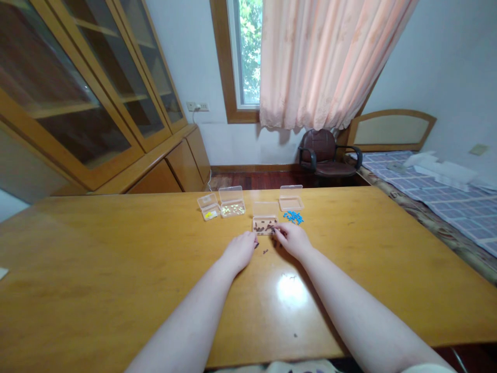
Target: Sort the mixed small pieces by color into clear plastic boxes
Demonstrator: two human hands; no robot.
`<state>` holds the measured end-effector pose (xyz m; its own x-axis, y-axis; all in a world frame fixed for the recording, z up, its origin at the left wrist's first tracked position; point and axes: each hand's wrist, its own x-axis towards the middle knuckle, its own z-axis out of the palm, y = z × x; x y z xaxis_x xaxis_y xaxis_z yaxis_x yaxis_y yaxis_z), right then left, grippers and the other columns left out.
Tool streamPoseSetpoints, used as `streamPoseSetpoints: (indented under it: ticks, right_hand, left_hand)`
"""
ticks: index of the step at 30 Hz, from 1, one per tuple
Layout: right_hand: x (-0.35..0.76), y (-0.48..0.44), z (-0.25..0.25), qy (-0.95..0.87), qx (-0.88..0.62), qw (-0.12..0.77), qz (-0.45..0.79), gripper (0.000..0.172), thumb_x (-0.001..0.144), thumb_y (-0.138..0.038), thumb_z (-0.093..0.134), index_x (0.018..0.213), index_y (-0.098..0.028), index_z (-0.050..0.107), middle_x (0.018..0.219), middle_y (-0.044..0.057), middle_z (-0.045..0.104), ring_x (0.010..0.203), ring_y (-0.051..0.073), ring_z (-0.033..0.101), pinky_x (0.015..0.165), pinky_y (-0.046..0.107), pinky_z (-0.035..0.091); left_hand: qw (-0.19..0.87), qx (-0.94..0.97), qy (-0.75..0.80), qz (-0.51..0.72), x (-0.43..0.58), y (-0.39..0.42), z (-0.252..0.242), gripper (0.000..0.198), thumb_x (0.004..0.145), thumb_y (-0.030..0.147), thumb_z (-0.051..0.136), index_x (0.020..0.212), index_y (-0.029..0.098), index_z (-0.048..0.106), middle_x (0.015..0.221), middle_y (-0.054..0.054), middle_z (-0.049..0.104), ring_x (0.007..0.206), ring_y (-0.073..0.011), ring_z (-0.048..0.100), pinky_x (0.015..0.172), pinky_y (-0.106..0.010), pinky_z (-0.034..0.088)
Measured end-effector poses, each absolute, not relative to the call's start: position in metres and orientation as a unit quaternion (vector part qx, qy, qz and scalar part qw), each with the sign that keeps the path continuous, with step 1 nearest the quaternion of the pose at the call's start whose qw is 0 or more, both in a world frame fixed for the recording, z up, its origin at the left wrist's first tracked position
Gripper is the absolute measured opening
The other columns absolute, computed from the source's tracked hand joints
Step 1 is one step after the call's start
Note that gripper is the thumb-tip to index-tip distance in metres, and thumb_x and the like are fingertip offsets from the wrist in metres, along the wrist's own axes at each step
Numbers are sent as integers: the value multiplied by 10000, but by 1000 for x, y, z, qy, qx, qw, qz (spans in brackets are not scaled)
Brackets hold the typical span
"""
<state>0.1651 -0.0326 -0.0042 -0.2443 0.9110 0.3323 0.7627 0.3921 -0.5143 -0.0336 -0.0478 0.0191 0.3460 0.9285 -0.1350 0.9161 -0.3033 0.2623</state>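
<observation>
In the middle of the table stands a clear plastic box with its lid tipped up, holding several small dark brown pieces. My right hand reaches the box's right side, thumb and fingers pinched on a small dark piece at the rim. At the box's near left corner rests my left hand, its fingers curled together around a small dark piece showing at the tips. Loose brown pieces lie between the hands, and others sit partly hidden under my right hand.
Left of the brown pieces' box are an open box of pale yellow-green pieces and a smaller open box with yellow bits. Blue pieces lie loose before another open clear box. An office chair stands beyond the table.
</observation>
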Motion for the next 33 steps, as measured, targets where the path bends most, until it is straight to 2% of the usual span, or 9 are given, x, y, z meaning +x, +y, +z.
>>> streamPoseSetpoints:
  ticks: [9,14,18,22,25,29,33]
  right_hand:
    - [163,-32,-4,-783,-539,281,130,222,879,-276,503,950,-207,702,854,43,713,759,159,618,694,242,431]
    - [163,-34,0,-801,-519,265,137,232,888,-290,493,927,-205,706,855,48,712,761,154,618,697,239,426]
    - [162,-38,6,-847,-461,206,165,213,863,-282,519,901,-220,719,829,34,716,742,149,625,673,229,423]
    - [161,-41,9,-881,-408,153,185,206,844,-294,552,937,-250,730,886,19,730,809,157,645,713,231,432]
    - [160,-43,11,-897,-393,124,160,220,856,-295,542,963,-260,731,913,24,732,829,163,649,722,238,428]
    - [157,-45,14,-911,-393,85,90,223,867,-255,520,891,-232,741,833,45,727,754,165,641,667,244,409]
    - [153,-47,16,-910,-401,77,71,207,858,-237,529,864,-211,734,819,48,722,733,160,631,659,240,398]
  left_hand:
    - [117,818,563,17,-29,-44,15,227,940,245,351,952,173,567,962,-88,636,860,-219,619,727,-315,443]
    - [116,817,558,86,-26,-44,16,208,939,240,366,970,181,563,982,-69,627,861,-203,610,730,-299,444]
    - [90,800,576,142,-24,-40,17,210,941,229,371,983,178,569,991,-71,621,876,-199,604,761,-298,446]
    - [77,768,606,194,-26,-32,10,209,937,222,386,1016,176,575,1008,-75,622,914,-200,601,805,-304,452]
    - [88,759,613,203,-30,-27,3,209,921,204,418,1046,180,583,1048,-77,628,948,-204,602,827,-310,458]
    - [91,769,595,215,-33,-29,3,262,895,180,457,1135,185,562,1138,-77,614,1003,-202,596,869,-309,457]
    - [82,800,560,202,-35,-40,16,236,895,203,455,1083,197,597,1072,-63,638,961,-192,608,850,-298,467]
